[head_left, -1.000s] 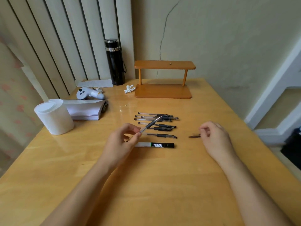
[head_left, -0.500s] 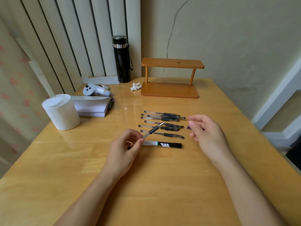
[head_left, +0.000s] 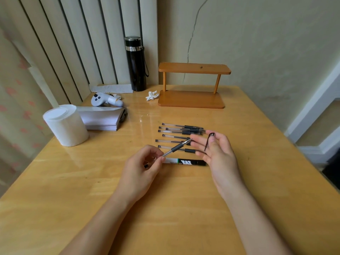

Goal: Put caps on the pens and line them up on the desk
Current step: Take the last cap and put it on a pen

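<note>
My left hand [head_left: 145, 166] pinches an uncapped clear pen [head_left: 176, 148] by its rear end, with the bare tip pointing up and to the right. Just past that tip, my right hand [head_left: 219, 153] holds a black pen cap [head_left: 208, 141] between its fingers. Several clear pens [head_left: 181, 132] lie in a rough row on the wooden desk [head_left: 184, 208] behind both hands. In front of that row, between my hands, lies a black and white marker [head_left: 185, 161].
A white cylindrical container [head_left: 66, 125] and a stack of paper [head_left: 103, 118] sit at the left, with a grey controller [head_left: 105, 100] behind them. A black flask [head_left: 136, 63], a crumpled tissue [head_left: 151, 95] and a small wooden shelf [head_left: 193, 85] stand at the back.
My right hand picked the black cap up from the desk at the right and carried it left to the pen tip. My left hand kept hold of the pen.
</note>
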